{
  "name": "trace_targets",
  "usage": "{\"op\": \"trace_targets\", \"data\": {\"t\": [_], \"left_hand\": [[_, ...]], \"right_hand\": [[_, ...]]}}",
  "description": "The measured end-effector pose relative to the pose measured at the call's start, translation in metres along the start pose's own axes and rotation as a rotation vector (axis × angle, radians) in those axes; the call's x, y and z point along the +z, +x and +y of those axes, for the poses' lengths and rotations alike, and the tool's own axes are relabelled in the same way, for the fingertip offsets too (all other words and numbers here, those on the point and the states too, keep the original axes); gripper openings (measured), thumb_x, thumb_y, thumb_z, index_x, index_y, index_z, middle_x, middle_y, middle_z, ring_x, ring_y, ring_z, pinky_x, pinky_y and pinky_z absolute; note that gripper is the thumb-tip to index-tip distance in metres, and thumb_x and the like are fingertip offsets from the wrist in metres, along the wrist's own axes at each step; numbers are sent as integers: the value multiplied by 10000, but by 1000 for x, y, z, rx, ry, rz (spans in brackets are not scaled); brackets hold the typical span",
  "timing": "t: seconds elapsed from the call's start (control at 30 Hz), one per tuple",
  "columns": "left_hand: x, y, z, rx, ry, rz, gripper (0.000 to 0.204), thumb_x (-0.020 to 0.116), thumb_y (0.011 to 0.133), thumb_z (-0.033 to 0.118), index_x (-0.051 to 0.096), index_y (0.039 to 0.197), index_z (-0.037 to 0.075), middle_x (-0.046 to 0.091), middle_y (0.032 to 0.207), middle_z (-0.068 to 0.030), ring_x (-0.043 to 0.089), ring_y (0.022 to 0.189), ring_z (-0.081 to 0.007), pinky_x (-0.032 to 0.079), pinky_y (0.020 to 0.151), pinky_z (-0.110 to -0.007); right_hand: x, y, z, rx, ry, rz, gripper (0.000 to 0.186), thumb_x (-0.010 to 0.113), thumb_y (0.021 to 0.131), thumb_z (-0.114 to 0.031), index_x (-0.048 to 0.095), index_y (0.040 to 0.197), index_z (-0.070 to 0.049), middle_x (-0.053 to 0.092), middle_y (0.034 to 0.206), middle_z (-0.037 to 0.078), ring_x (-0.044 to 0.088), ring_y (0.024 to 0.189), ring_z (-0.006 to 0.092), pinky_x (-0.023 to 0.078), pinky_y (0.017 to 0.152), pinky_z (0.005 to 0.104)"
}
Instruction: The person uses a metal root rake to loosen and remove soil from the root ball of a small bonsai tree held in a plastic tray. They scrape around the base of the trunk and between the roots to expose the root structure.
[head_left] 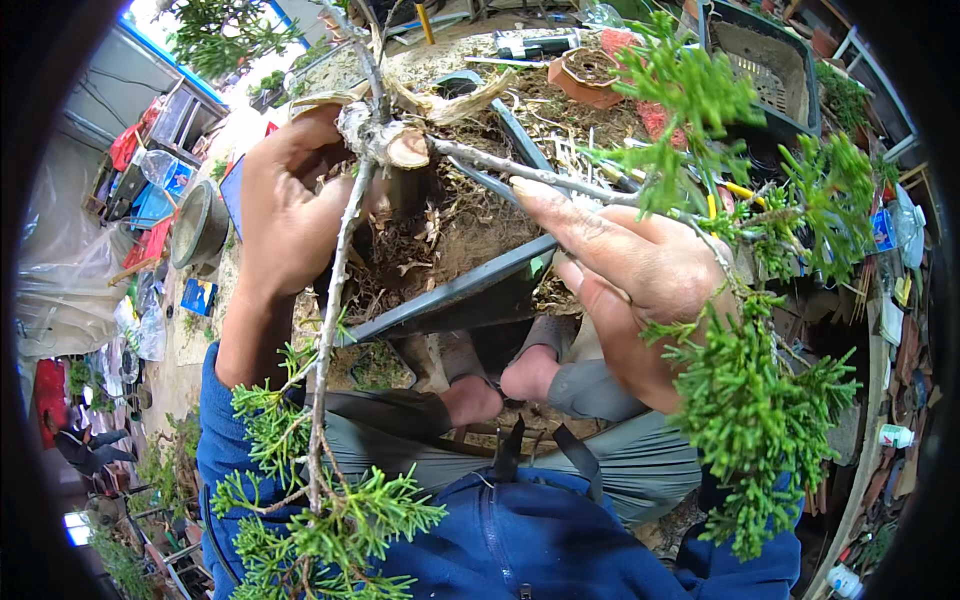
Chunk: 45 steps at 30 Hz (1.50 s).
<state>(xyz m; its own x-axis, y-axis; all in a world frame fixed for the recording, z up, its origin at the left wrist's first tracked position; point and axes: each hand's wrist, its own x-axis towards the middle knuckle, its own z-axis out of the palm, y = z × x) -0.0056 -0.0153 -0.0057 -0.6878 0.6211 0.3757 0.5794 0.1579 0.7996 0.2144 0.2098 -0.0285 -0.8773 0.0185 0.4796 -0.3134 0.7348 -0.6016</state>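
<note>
A juniper trunk (365, 125) with a pale sawn stub stands over a dark rectangular planter (455, 292) of soil and roots. My left hand (285, 195) is closed round the trunk's left side, its fingertips partly hidden behind the wood. One thin bare branch (335, 270) hangs down toward my lap and ends in green foliage (330, 530). A second branch (530, 172) runs right, to bushy green foliage (760, 420). Along it lies my right hand (645, 275), index finger stretched out and thumb apart; its other fingers are mostly hidden.
Beyond the planter are a terracotta pot (590, 75), a black crate (770, 70) and wood scraps. A round grey pot (203, 225) stands at left. My bare feet (530, 372) are just below the planter. A person (90, 445) is far off at left.
</note>
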Motion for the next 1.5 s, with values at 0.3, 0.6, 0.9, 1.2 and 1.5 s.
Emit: {"op": "trace_targets", "data": {"t": [0.3,0.6,0.9,1.2,1.5], "left_hand": [[15,6,18,72,21,-75,469,973,729,188,765,1096,-17,796,1027,-81,725,928,-124,568,884,-298],[17,8,12,89,-89,-76,439,991,716,147,768,1063,-3,801,1004,-64,712,914,-103,560,845,-280],[15,9,6,67,-48,-31,396,1007,683,139,766,969,10,733,867,11,570,762,-53,454,683,-241],[13,8,12,51,166,8,427,1016,680,203,771,966,3,723,851,2,563,750,-57,450,679,-245],[6,3,18,66,98,-182,550,955,743,87,707,1224,-14,786,1092,-63,723,974,-142,573,903,-314]], "right_hand": [[-18,36,-33,139,-204,-187,482,682,928,6,691,1387,-140,727,1135,160,716,967,325,575,882,381],[-23,48,-44,110,-224,-159,491,689,924,-19,707,1385,-186,649,930,132,649,777,309,517,692,407],[-6,26,-3,-132,-302,-33,486,691,903,-9,703,1370,-143,673,939,148,670,804,326,534,702,406],[-19,36,-31,-20,-335,-231,481,707,874,-1,692,1350,-69,741,1026,169,730,870,340,590,758,380],[-9,18,-38,373,456,-110,460,598,1011,25,561,1470,26,704,1000,123,732,824,176,569,697,276]]}}
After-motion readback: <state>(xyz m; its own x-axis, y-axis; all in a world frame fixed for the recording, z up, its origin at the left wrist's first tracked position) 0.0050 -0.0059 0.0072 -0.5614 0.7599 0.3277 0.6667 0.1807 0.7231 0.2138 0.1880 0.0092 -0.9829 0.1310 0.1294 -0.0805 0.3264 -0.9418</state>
